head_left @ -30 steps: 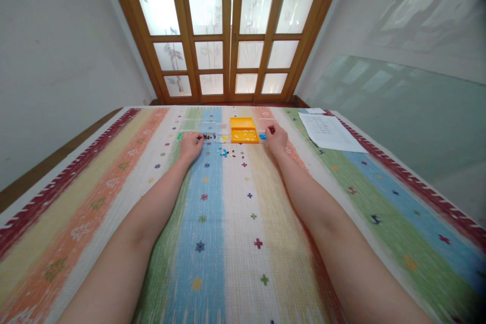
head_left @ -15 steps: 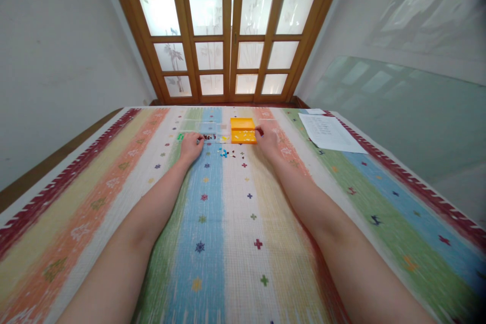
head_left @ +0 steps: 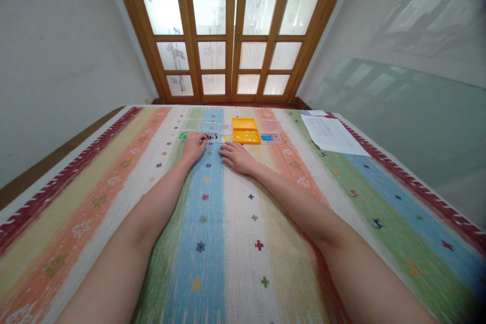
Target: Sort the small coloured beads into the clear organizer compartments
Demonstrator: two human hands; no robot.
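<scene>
My left hand (head_left: 195, 146) is at a clear box of dark small pieces (head_left: 211, 136), its fingers bent together at the box's left end. Whatever lies between those fingertips is too small to make out. On the cloth in front of the boxes lies my right hand (head_left: 237, 156), palm down with fingers stretched to the left, covering the spot of the loose pieces. Behind it stands an open yellow box (head_left: 246, 136) with white pieces inside. Blue pieces (head_left: 268, 137) fill a clear box to its right. Yellow pieces (head_left: 227, 137) and green pieces (head_left: 183, 136) sit in other clear boxes.
A striped, patterned cloth (head_left: 205, 273) covers the table. Sheets of printed paper (head_left: 332, 134) lie at the back right. Past the far edge stand wooden doors with glass panes (head_left: 212, 55). A glass board (head_left: 398, 116) leans along the right wall.
My right hand has left the yellow box's right side and come left and nearer, over the loose pieces. The box of blue pieces is now uncovered. My left hand stays at the dark pieces.
</scene>
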